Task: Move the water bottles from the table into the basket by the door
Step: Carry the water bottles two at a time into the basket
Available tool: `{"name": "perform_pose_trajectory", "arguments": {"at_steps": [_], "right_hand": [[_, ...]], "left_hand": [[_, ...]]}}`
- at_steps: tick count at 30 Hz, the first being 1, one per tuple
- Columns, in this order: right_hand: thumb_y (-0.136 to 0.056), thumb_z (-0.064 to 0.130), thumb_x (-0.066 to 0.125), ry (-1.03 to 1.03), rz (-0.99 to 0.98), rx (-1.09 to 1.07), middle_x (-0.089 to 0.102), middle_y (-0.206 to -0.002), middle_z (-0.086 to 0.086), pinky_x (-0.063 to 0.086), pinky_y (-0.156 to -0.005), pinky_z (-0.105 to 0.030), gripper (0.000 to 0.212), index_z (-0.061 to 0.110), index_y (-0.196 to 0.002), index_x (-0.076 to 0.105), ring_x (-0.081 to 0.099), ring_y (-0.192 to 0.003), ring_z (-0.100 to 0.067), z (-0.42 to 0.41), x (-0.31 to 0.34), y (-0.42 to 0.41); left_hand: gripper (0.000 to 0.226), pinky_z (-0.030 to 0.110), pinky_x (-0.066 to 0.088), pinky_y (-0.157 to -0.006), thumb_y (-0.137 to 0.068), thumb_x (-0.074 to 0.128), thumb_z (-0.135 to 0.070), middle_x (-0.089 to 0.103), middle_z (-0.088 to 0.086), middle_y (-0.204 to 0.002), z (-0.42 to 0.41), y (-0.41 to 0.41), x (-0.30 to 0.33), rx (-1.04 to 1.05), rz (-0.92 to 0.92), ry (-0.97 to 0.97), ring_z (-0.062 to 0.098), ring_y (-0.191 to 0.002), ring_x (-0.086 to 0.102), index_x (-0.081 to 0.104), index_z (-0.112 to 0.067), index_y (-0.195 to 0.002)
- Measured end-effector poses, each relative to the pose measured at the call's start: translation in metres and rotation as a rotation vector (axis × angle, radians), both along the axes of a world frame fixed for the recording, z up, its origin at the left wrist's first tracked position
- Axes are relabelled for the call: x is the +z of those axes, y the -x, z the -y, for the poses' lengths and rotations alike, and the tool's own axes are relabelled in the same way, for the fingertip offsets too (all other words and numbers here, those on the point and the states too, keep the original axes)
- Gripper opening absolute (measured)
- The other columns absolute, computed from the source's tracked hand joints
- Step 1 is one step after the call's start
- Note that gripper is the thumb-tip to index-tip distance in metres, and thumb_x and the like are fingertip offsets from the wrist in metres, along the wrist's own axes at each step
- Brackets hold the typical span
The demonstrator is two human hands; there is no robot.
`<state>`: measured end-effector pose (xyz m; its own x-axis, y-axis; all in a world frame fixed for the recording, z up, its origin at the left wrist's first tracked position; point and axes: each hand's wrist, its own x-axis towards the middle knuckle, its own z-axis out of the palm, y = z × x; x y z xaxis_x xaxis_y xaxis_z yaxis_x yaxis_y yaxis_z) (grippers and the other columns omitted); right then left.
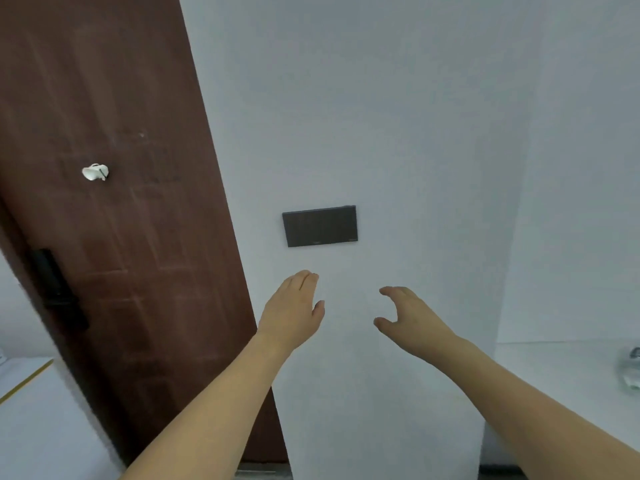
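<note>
Both hands, left hand [294, 311] and right hand [412, 317], spread and empty; one water bottle [631, 372] remains on worktop [554, 375] at 3 o'clock; basket unseen.

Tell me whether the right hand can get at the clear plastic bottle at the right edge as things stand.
Probably yes. The open, empty right hand is raised before the white wall, and nothing stands between it and the clear plastic bottle on the white table; it only needs to swing right and down.

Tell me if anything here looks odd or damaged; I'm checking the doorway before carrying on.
One thing stands out: a small white crumpled scrap is stuck on the brown door, with pale scuff marks near it. Otherwise nothing is spilled or askew. Both the left hand and right hand are empty.
</note>
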<state>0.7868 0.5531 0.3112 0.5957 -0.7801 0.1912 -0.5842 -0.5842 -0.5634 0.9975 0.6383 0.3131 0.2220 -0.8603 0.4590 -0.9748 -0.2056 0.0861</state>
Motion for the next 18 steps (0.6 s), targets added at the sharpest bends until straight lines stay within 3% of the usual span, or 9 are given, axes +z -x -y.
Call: {"name": "perform_pose_trajectory", "arguments": {"at_steps": [11,18], "right_hand": [[-0.094,0.029,0.056,-0.104,-0.007,0.002,0.032,-0.154,0.003,0.031,-0.1,-0.022,0.061,0.018,-0.148,0.032,0.04,-0.134,-0.014,0.08,-0.016,0.189],[-0.094,0.026,0.056,-0.116,-0.043,-0.079,0.033,-0.154,0.001,0.03,-0.11,-0.028,0.061,0.015,-0.148,0.033,0.035,-0.139,-0.016,0.119,-0.02,0.269]], "left_hand": [[0.052,0.032,0.042,-0.104,-0.102,0.045,-0.034,0.035,-0.001,-0.156,0.073,0.194,-0.016,0.014,-0.101,0.006,0.017,-0.141,0.035,0.037,-0.014,-0.148],[0.051,0.032,0.043,-0.105,-0.101,0.046,-0.033,0.036,0.0,-0.155,0.133,0.271,-0.011,-0.109,-0.08,-0.028,0.017,-0.141,0.035,0.037,-0.014,-0.148]]}}
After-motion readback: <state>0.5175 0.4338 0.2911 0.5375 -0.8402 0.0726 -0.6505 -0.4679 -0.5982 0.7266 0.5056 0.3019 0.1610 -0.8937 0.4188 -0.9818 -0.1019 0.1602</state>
